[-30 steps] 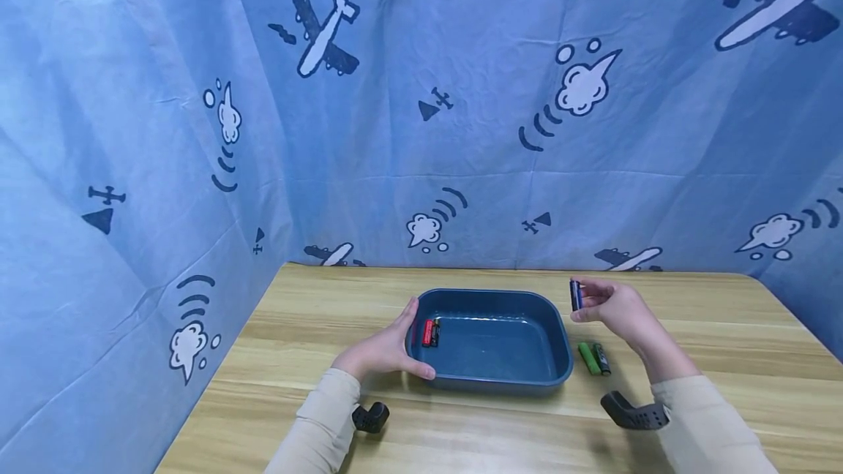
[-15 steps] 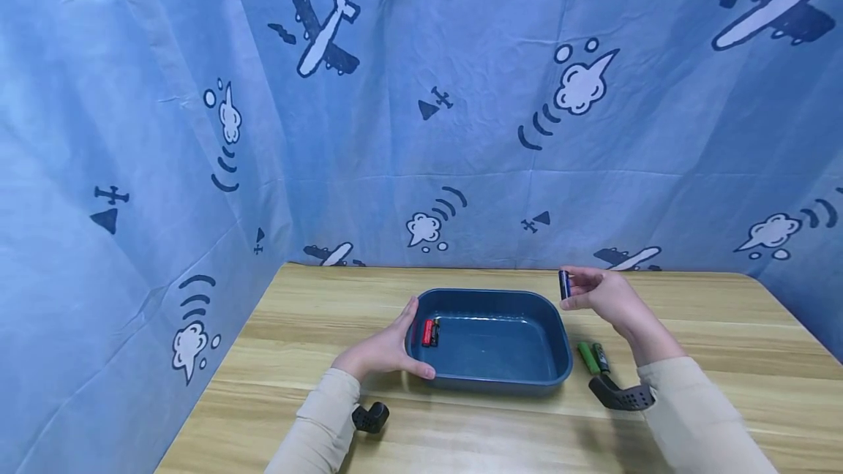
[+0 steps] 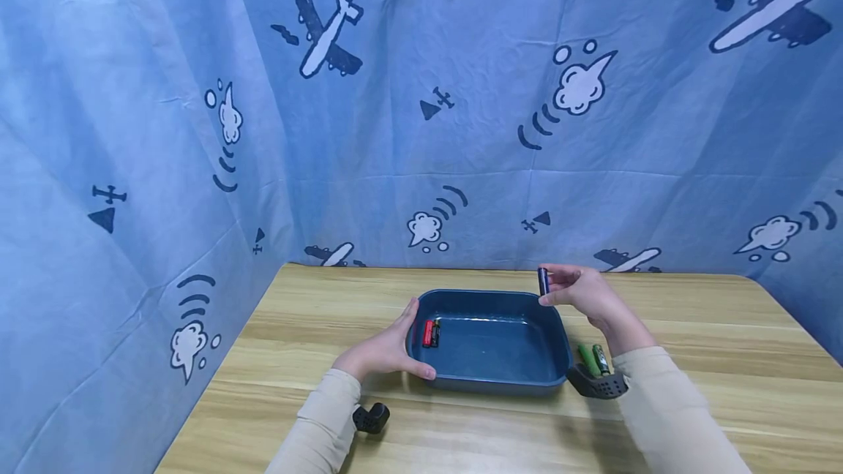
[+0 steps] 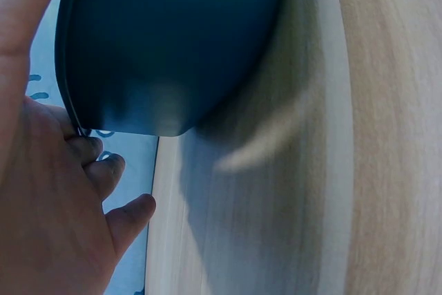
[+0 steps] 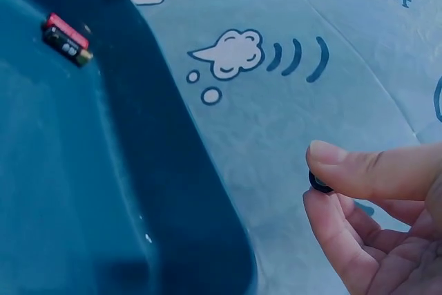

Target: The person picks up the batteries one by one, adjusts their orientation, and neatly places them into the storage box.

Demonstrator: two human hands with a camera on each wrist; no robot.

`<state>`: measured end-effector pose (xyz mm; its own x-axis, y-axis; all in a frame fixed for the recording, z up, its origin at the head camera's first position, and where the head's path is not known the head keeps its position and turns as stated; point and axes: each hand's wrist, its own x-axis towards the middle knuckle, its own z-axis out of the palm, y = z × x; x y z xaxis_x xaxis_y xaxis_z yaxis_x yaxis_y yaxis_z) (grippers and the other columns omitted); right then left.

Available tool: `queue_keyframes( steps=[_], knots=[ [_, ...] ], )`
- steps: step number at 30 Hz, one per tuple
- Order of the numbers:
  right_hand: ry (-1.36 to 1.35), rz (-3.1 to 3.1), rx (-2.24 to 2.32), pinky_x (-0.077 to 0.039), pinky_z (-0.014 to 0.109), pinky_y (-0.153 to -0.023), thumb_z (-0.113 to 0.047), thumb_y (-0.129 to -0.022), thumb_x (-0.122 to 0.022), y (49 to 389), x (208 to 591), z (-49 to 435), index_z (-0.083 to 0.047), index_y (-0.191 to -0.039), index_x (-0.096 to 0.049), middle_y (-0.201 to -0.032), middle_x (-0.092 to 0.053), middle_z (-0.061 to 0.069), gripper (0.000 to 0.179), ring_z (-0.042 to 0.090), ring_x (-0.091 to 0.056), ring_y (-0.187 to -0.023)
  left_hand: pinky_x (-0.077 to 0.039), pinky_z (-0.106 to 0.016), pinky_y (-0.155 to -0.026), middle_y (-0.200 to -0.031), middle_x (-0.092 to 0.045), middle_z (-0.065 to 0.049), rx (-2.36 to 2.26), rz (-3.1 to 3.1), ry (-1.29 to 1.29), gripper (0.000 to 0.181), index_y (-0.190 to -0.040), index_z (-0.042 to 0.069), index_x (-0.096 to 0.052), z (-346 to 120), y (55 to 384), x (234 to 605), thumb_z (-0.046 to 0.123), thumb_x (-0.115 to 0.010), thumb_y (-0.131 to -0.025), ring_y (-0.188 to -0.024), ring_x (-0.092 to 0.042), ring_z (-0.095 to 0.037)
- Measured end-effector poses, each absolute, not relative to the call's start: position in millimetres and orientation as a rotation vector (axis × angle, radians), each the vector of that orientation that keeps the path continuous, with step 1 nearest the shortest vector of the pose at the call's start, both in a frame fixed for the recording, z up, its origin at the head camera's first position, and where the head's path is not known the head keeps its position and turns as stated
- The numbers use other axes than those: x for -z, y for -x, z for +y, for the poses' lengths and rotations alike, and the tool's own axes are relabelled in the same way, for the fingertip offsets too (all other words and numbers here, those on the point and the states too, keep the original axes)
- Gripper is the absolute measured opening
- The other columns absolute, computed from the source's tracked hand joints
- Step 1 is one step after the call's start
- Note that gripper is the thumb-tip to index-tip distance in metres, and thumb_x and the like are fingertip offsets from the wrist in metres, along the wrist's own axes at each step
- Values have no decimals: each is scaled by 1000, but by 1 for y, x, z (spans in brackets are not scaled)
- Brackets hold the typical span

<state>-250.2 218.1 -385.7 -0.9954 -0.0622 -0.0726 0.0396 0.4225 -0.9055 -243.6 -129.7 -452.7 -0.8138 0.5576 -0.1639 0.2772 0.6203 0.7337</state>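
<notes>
A dark blue rectangular plastic basin (image 3: 487, 385) stands on the table. My left hand (image 3: 388, 350) grips its left end, thumb at the near wall and fingers along the far-left rim; the left wrist view shows the basin's outer wall (image 4: 166, 46) beside that hand. My right hand (image 3: 586, 295) pinches a dark blue battery (image 3: 543, 281) upright between thumb and fingers, above the basin's far right corner. In the right wrist view only the battery's dark end (image 5: 318, 183) shows. Inside the basin at the left, a red battery (image 3: 427, 333) and a black battery (image 3: 436, 333) lie side by side.
Right of the basin, a green battery (image 3: 588, 360) and a dark green battery (image 3: 601, 359) lie on the wooden table (image 3: 487, 434), partly behind the right wrist's black camera mount (image 3: 596, 384). A blue curtain (image 3: 369, 189) printed with planes hangs behind and to the left.
My right hand has moved left with the dark blue battery, from beside the basin to over its far right corner. The left hand and the basin have stayed put.
</notes>
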Motion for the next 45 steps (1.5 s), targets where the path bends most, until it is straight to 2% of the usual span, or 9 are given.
queue_keyframes(
  steps=[18,28,36,41,45],
  knots=[
    [143,2458,1619,-50,30,-79,0,-74,-75,272,394,199,7,-131,-47,-109,-56,20,63,24,-52,-93,-19,-45,-109,-155,7,-1,-1010,2489,-632,125,-149,17,7,-126,247,453,46,-81,-66,-140,-9,-24],
    [190,2340,1642,-50,28,-76,3,-75,-73,284,400,194,6,-130,-48,-108,-54,18,61,25,-51,-91,-22,-47,-108,-155,4,0,-999,2512,-598,124,-150,18,6,-123,249,452,49,-80,-65,-139,-12,-25],
    [195,2183,1752,-53,28,-72,9,-71,-73,290,406,189,10,-127,-48,-95,-53,12,61,19,-53,-81,-21,-47,-108,-155,4,0,-1002,2512,-588,124,-150,18,5,-120,250,452,49,-80,-65,-139,-11,-24],
    [150,2168,1752,-53,27,-71,9,-70,-74,289,409,183,9,-127,-50,-96,-54,12,62,17,-55,-79,-20,-46,-109,-155,5,1,-1002,2510,-587,124,-150,19,5,-121,249,454,48,-80,-65,-140,-10,-22],
    [151,2143,1767,-54,28,-72,9,-70,-74,284,412,178,9,-127,-49,-96,-54,12,62,18,-55,-79,-20,-45,-109,-155,5,-1,-1009,2508,-618,125,-150,16,6,-124,247,454,46,-81,-65,-139,-9,-24]
  ],
)
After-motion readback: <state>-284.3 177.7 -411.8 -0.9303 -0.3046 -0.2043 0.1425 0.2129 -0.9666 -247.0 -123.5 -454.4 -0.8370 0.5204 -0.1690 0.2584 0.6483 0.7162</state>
